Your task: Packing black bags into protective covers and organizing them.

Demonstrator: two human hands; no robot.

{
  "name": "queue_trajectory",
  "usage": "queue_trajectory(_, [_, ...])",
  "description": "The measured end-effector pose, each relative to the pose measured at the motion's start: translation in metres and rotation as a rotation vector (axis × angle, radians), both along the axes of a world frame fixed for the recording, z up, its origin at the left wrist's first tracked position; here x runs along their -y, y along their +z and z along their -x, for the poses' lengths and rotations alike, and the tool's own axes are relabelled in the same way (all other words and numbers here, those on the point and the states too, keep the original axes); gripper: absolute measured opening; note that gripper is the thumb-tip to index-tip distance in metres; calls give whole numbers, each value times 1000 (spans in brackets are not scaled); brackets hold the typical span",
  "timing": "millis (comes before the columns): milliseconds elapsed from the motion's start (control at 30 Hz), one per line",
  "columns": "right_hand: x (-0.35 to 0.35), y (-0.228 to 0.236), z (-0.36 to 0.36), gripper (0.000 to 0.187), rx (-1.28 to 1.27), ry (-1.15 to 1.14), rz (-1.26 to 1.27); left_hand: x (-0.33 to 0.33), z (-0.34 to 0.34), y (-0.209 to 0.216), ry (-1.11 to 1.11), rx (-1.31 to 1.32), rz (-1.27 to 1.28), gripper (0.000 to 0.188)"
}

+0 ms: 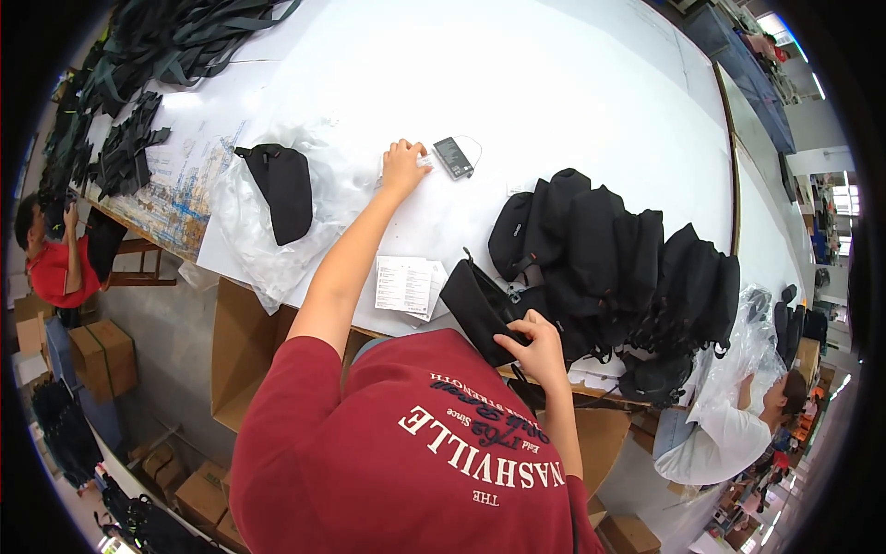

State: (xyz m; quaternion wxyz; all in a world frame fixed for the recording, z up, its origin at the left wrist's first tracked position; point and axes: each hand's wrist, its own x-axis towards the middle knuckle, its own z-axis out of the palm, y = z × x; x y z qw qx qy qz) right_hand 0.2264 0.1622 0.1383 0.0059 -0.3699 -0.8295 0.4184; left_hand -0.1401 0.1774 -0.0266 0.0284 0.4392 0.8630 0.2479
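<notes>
My right hand (538,349) grips the rim of a small black pouch (473,301), which is tilted against the table's near edge in front of my body. Farther out on the white table, my left hand (403,169) is closed with fingertips down over something small and whitish that I cannot make out. Just right of those fingers lies a dark hang tag (453,157) with a thin string loop. A stack of white printed cards (403,285) rests between my left forearm and the pouch.
More black pouches (591,240) are heaped at the right. One black pouch (281,192) lies on crumpled clear plastic (242,217) at the left. Black straps (175,42) pile up far left. Cardboard boxes (103,358) stand below. Other people sit at both sides.
</notes>
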Motion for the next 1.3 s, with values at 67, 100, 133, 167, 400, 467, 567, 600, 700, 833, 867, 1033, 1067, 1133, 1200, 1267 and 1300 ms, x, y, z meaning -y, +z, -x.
queue_trajectory(67, [0,9,1,24,-64,-30,-25,1,9,10,-21,138,-12,22])
queue_trajectory(100, [1,12,3,21,-59,-32,-66,5,9,14,19,204,-97,17])
queue_trajectory(133, [1,16,6,21,-57,-44,-67,5,2,30,7,206,-97,17])
queue_trajectory(167, [1,20,9,19,-99,-12,-211,6,-10,49,-8,397,-281,15])
queue_trajectory(400, [5,47,30,19,-222,59,-508,72,-123,197,-729,413,-355,8])
queue_trajectory(467, [7,52,33,19,-265,54,-528,85,-132,198,-778,106,-354,17])
queue_trajectory(567, [11,53,31,18,-321,-20,-550,101,-137,204,-397,195,-536,41])
queue_trajectory(600, [13,54,30,17,-341,-77,-541,105,-138,194,-273,320,-640,54])
queue_trajectory(700, [20,56,33,20,-499,-111,-514,117,-153,165,-189,1006,-718,73])
queue_trajectory(833, [33,61,38,23,-681,-93,-349,132,-179,160,-171,1961,-739,46])
queue_trajectory(867, [37,63,36,23,-724,-132,-213,133,-180,166,-109,1950,-756,42])
queue_trajectory(1033, [30,41,25,16,-1190,-441,961,139,-183,182,-7,1908,-907,38])
queue_trajectory(1067, [26,36,21,17,-1215,-440,1234,140,-184,183,-18,1893,-911,38])
queue_trajectory(1133, [25,29,17,20,-1171,-382,1259,143,-187,184,-40,1888,-846,39])
queue_trajectory(1200, [29,31,18,20,-920,-421,987,144,-190,185,-60,1884,-777,40])
queue_trajectory(1267, [26,35,21,25,-973,-360,938,145,-195,190,-204,1820,-601,45])
queue_trajectory(1300, [24,40,24,26,-1003,-365,731,144,-199,189,-269,1780,-544,49])
